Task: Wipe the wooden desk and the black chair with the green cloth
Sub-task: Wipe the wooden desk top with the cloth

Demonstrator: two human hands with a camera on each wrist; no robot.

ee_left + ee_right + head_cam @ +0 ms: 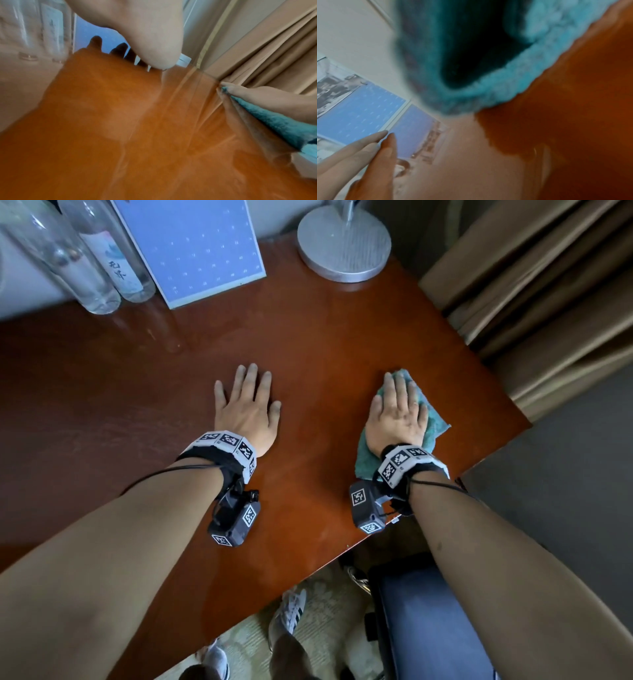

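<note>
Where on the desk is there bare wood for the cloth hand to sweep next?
Bare wood lies between the left hand and the right hand on the green cloth, running back to the lamp base. The wooden desk is also bare left of the left hand. The back left is crowded: two glass bottles and a blue calendar.

Home or hotel-style room: glossy reddish-brown wooden desk (308, 337), tan pleated curtains (548, 285), round silver lamp base (344, 244), clear glass bottles (85, 261), patterned carpet (329, 611).
</note>
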